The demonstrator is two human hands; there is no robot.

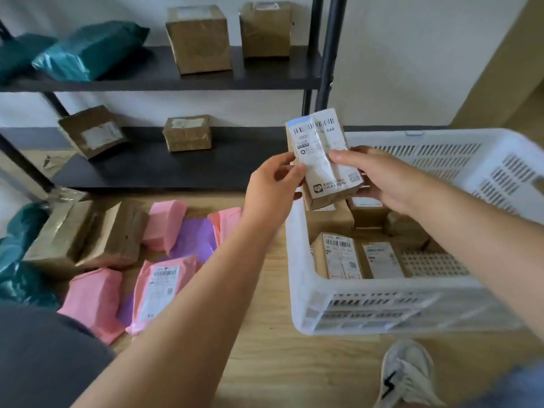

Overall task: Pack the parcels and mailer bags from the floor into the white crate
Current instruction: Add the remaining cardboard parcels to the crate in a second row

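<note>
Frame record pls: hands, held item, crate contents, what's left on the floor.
left hand: holds labelled cardboard parcel by its left edge
right hand: holds the same parcel by its right edge
parcel position: above white crate far-left corner, label facing camera
crate state: on wood floor, several cardboard parcels inside, part of base bare
floor left: pink mailer bags, purple mailer bag, cardboard boxes, teal mailer bags

Dark grey trousers (pixel 44 363) — white sneaker (pixel 406 375), black mark.
</note>
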